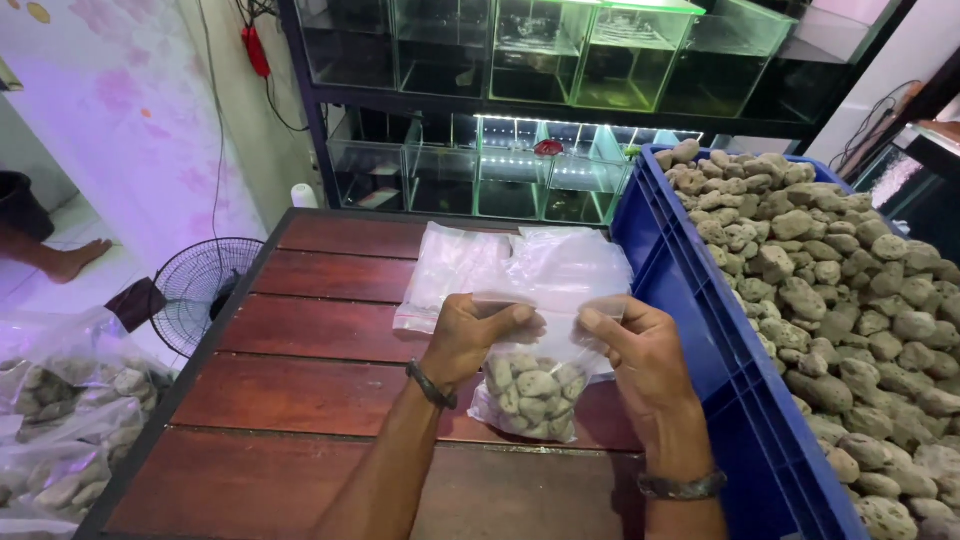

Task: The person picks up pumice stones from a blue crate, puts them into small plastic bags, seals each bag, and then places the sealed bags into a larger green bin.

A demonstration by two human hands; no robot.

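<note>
hands — left hand (470, 335) and right hand (640, 355) — pinch the top of a clear bag (535, 385) of stones just left of the blue crate (700, 330), over the table (300, 400) — an uneven pinch could, i judge, spill stones.

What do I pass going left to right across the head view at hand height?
Bagged stones on the floor → standing fan → red slatted table → left hand → clear bag of stones → right hand → blue crate → loose stones heaped in it.
</note>
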